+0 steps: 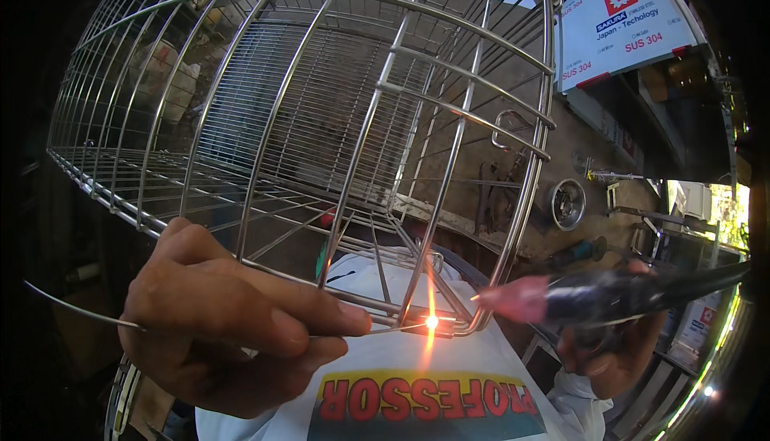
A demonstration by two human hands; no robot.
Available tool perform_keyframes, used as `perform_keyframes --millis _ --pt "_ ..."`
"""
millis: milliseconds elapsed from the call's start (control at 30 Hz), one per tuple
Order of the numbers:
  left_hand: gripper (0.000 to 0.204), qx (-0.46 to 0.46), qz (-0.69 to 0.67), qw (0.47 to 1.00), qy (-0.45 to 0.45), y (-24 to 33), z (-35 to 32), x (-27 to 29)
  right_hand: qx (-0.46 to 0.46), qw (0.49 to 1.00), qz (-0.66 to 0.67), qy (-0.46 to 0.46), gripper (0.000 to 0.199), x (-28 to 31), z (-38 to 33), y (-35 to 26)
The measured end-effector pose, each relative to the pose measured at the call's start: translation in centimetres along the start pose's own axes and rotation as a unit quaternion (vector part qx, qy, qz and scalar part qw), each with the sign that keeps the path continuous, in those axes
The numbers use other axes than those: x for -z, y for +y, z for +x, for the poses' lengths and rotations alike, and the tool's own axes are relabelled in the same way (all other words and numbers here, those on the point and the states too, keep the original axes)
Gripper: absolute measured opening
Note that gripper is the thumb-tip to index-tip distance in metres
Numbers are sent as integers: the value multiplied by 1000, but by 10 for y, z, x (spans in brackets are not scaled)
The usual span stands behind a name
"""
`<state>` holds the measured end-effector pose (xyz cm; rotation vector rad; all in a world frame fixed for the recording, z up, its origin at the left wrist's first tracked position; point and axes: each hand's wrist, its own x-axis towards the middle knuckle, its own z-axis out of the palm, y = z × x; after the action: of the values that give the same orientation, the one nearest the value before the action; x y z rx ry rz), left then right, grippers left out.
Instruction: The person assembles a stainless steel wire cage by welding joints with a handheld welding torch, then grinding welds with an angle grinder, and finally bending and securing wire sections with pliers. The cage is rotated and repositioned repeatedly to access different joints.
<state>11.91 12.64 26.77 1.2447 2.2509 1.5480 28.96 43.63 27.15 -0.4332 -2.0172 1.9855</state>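
A large wire cage [278, 96] of bright metal rods fills the middle and left of the view. My left hand [228, 321] pinches a thin filler rod [87, 310] beside the cage's near lower edge. The rod's tail sticks out to the left, and its other end reaches the glowing weld spot [432, 322] at the cage's near right corner. From the right, my right hand [609, 365] grips a welding torch [593, 300], partly hiding the fingers behind it. The torch's pink nozzle points left at that corner, its tip a little apart from the glow.
Beyond the cage's right side, a round metal bowl [567, 203] with small parts sits on the floor. A white panel with red print [626, 20] stands at the upper right. The torch's black cable [714, 279] runs off right. White printed fabric [497, 361] lies below the corner.
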Motion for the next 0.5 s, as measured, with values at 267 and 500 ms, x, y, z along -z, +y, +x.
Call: perform_keyframes --millis 267,500 --pt "39 -32 -116 992 46 -25 -2 10 -77 993 -54 68 107 -12 5 7" --pt "46 50 -63 993 86 -18 13 46 -38 990 -102 85 107 -37 30 20"
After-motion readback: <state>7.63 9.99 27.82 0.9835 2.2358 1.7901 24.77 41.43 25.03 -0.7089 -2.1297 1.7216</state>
